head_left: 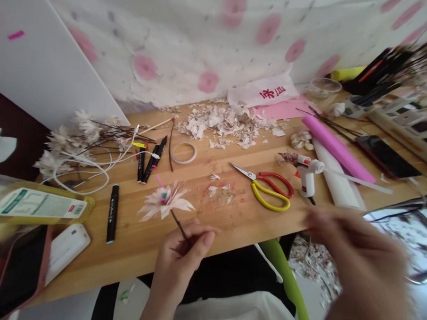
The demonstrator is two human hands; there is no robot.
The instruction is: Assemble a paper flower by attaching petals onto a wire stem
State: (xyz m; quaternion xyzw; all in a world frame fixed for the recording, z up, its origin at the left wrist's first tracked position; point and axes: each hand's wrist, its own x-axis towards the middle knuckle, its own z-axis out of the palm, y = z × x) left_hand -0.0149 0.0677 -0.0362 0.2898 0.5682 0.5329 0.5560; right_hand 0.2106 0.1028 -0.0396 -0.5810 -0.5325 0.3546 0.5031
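My left hand (185, 253) pinches the thin dark stem of a flower (165, 199) with pale pink petals and a green and pink centre, held over the table's front edge. At the right, my right hand (358, 256) is smeared by motion in front of the table edge; whether it holds anything is not visible. Between the hands, scissors (272, 191) with one red and one yellow handle lie beside a few loose petals (221, 191). A white glue gun (307, 176) stands near the right hand.
On the wooden table (210, 226) are a petal pile (225, 123), a tape roll (183, 153), black markers (112, 212), a bottle (41, 204), white cables, a phone (388, 156) and a pink roll (337, 149). Finished-looking flowers (73, 137) lie at the left.
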